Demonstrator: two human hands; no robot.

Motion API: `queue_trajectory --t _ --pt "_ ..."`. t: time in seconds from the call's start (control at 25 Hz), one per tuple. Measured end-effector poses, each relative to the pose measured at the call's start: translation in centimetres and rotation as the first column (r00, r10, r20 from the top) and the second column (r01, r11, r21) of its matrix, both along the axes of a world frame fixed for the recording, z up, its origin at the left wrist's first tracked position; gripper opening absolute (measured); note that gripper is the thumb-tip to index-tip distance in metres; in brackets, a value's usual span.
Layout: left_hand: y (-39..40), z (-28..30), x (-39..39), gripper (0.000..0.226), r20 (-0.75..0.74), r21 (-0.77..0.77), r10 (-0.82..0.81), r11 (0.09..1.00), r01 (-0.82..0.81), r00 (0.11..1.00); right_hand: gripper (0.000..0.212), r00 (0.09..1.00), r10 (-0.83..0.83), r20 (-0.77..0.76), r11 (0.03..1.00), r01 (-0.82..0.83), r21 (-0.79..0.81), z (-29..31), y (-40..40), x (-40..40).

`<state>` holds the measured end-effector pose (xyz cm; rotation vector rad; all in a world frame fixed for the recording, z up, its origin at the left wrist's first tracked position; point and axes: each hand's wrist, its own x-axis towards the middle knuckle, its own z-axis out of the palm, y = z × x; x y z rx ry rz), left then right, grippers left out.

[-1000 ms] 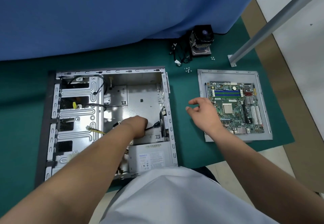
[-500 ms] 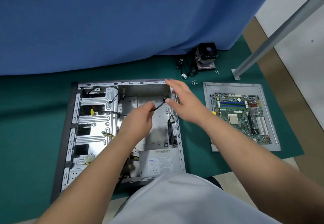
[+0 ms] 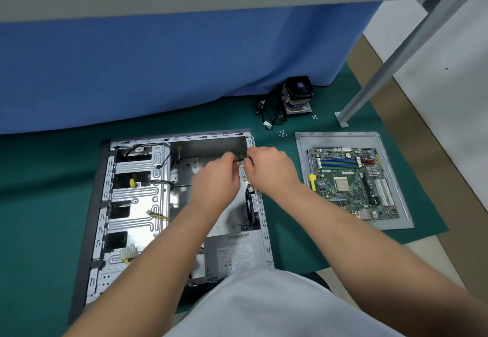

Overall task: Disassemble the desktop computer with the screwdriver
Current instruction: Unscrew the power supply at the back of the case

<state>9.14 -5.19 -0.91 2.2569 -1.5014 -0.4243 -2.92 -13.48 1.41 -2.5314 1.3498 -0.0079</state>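
From the head view I look down on the opened computer case (image 3: pixel 169 199), lying flat on the green mat (image 3: pixel 39 204) with its side off. My left hand (image 3: pixel 215 181) and right hand (image 3: pixel 272 170) meet at the case's upper right corner. Both are curled and pinch a thin black cable (image 3: pixel 239 159) strung between them, the left from inside the case, the right at the rear wall.

I judge the cable light and limp, so it will follow a gentle pull. Its small plug is the fragile part, and the hold belongs on the plug body, not the wire. The steel case is stiff and heavy enough to stay put, though its stamped edges look sharp. The power supply (image 3: pixel 235 253) sits in the near corner, with a black fan (image 3: pixel 250 208) against the rear wall.

The motherboard (image 3: pixel 353 181) rests on the removed side panel (image 3: pixel 301 151) well to the right, with the yellow-handled screwdriver (image 3: pixel 312 181) beside it, untouched. The cooler (image 3: pixel 297 96) and loose screws (image 3: pixel 281 133) lie near the blue curtain (image 3: pixel 158 72).

A second ago my left hand was low in the case near the power supply and my right hovered empty near the board. Both have since risen to this corner and taken the cable.
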Motion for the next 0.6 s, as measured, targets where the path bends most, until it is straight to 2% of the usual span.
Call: queue_trajectory --t 0.16,0.32,0.4,0.52,0.6 --pt "-0.8 -0.4 2.0 0.028 -0.067 0.047 -0.083 0.995 0.086 0.994 0.019 0.994 0.08 0.078 0.997 -0.081 0.018 0.8 0.1 -0.8" --pt "-0.9 0.0 1.9 0.023 -0.284 -0.078 -0.015 0.997 -0.007 0.959 0.023 0.987 0.073 0.14 0.996 -0.078 0.032 1.3 0.8 -0.8" --pt "-0.6 0.1 2.3 0.022 -0.291 -0.064 -0.046 0.998 0.029 0.956 0.023 0.992 0.051 0.111 0.998 -0.055 0.026 1.6 -0.1 -1.7" --pt "-0.8 0.3 2.4 0.025 -0.306 0.037 -0.127 0.989 0.145 0.943 0.019 0.999 0.035 0.036 0.999 -0.035 0.004 2.1 -1.0 -2.7" --pt "-1.1 0.3 2.2 0.028 -0.242 0.038 -0.137 0.988 0.151 0.96 0.015 1.0 0.022 -0.013 0.999 -0.022 -0.027 2.1 -0.5 -2.4"
